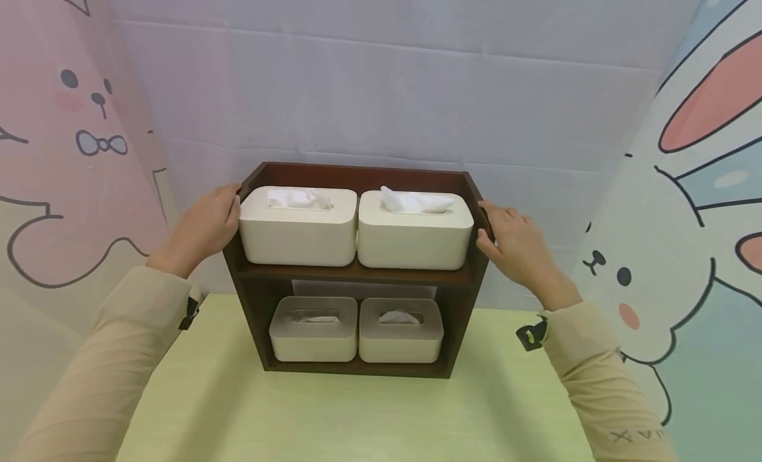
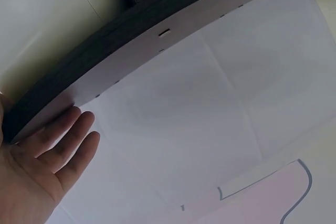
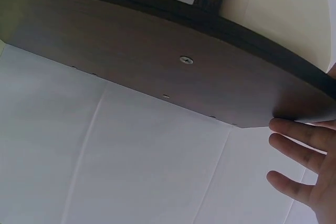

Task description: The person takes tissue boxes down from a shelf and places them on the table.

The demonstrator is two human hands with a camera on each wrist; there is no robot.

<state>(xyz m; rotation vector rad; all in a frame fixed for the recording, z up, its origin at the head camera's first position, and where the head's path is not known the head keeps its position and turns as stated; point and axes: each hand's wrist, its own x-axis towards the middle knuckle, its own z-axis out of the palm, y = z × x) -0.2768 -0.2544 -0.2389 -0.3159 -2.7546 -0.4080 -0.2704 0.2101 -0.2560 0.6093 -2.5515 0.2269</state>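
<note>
A dark brown two-tier wooden shelf [image 1: 364, 177] stands on the table. Cream tissue boxes fill it in pairs: an upper left box [image 1: 299, 242], an upper right box [image 1: 415, 245], a lower left box [image 1: 313, 343] and a lower right box [image 1: 400, 344]. White tissue pokes from the openings. My left hand [image 1: 205, 225] grips the upper left side panel, several fingers [image 2: 79, 150] on its outer face. At the opposite side my right hand [image 1: 519, 249] holds the upper right panel, fingers [image 3: 302, 153] spread against or beside its outer face.
The pale green-yellow table [image 1: 357, 415] extends in front of the shelf. Behind it hangs a white cloth [image 1: 387, 98]. Printed cloths with cartoon rabbits flank the table, a pink one [image 1: 53, 157] on the left and a blue one [image 1: 708, 356] on the right.
</note>
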